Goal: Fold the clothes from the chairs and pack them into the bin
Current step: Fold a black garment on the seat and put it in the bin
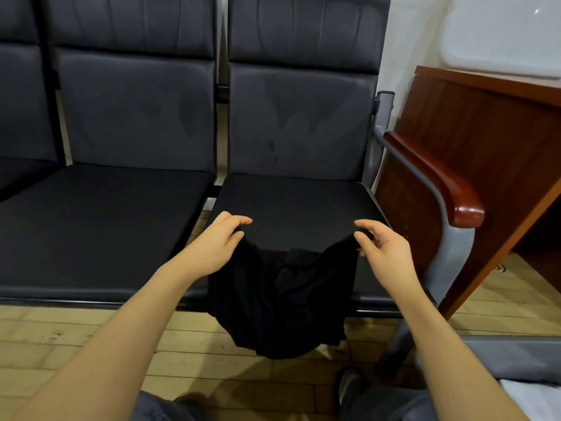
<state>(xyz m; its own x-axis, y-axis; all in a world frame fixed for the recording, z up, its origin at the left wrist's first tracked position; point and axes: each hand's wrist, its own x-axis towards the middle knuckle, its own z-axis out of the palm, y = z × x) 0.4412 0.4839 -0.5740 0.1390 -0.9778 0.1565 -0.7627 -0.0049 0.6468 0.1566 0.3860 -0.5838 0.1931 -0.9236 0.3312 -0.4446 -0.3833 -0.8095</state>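
Both hands reach forward over the front edge of the right-hand chair seat (291, 205), and each one pinches a corner of the same black garment (282, 302). On the near-left part of that seat, the left hand (217, 246) has its thumb and fingers closed on the cloth's upper left corner. Toward the seat's near-right corner, the right hand (384, 249) grips the upper right corner with thumb and forefinger, its other fingers loosely spread. The hands are well apart, with the top edge of the cloth sagging between them.

A row of dark padded chairs (133, 117) fills most of the view, running off to the left of that seat; their backrests look worn and blotched. Right of the seat stands a reddish-brown wooden desk (485, 141), and between the two rises the chair's grey metal arm frame, capped by a glossy wooden armrest (440, 180). Below the seat's front edge lies a floor of pale tan tiles (91, 338).

From the grip, the garment hangs across the seat's front edge and droops in bunched folds toward the floor; whether its lowest part touches the tiles cannot be told. What kind of garment it is cannot be told either. Nearest the camera, below the seat, a dark shoe (350, 382) and grey trouser legs show at the bottom edge. Something grey and white sits at the lower right corner, too cropped to identify.
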